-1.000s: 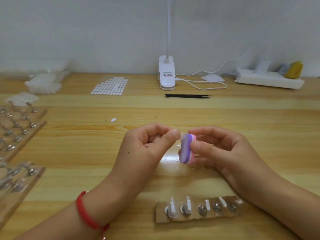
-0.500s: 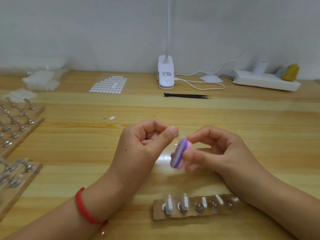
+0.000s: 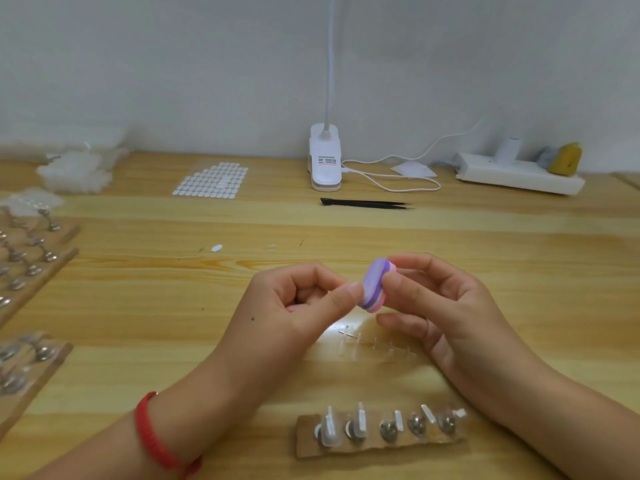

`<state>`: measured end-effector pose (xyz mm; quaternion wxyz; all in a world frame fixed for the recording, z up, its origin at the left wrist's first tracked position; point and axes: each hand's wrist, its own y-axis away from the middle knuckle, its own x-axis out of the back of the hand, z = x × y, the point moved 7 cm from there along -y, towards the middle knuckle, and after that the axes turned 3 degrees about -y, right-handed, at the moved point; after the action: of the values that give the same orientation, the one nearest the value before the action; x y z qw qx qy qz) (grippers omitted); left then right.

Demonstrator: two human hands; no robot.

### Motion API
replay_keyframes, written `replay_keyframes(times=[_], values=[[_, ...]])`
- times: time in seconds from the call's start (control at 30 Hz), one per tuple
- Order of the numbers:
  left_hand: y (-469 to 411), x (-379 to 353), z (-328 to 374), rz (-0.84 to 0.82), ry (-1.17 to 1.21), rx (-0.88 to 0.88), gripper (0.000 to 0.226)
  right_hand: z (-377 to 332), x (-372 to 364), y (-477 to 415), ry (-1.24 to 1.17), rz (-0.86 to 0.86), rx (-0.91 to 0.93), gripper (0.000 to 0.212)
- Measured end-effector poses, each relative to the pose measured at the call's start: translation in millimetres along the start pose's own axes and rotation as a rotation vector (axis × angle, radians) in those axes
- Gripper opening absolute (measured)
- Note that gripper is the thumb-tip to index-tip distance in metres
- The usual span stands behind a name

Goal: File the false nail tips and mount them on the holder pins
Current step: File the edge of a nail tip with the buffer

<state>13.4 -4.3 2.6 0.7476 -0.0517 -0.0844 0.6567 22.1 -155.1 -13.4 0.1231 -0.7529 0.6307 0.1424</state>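
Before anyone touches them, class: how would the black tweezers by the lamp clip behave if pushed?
The black tweezers lie flat and slim on the table, so they would probably slide rather than roll. Their thin build suggests they are light, easily flicked aside.

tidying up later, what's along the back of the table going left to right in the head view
white plastic pile → sheet of white tabs → lamp clip base → flat white packet → white power strip

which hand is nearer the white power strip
Right. The right hand is nearer the person and left of the power strip; the left hand is farther left.
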Motion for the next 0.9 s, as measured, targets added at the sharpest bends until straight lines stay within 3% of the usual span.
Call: replay_keyframes(times=[0.23, 0.4, 0.57, 0.7, 0.77, 0.9], values=[[-2.1, 7.3, 0.5, 0.077, 0.029, 0.018, 0.021, 4.9, -3.8, 0.9, 0.12, -0.081, -0.041, 0.058], [-0.7, 4.4, -0.8, 0.05, 0.02, 0.025, 0.024, 2.8, 2.5, -2.6, -0.032, -0.014, -0.014, 0.036], [-1.9, 4.6, 0.5, 0.049, 0.032, 0.023, 0.021, 4.8, -8.6, 1.2, 0.137, -0.111, -0.023, 0.044], [-1.5, 3.7, -0.9, 0.043, 0.022, 0.03, 0.023, 3.3, 1.5, -2.2, -0.014, -0.043, -0.001, 0.05], [-1.9, 5.9, -0.6, 0.065, 0.024, 0.027, 0.023, 5.0, -4.8, -0.2, 0.051, -0.09, -0.017, 0.051], [-1.1, 3.1, -0.9, 0.03, 0.01, 0.029, 0.024, 4.6, -0.7, -1.5, 0.0, -0.044, -0.014, 0.039]])
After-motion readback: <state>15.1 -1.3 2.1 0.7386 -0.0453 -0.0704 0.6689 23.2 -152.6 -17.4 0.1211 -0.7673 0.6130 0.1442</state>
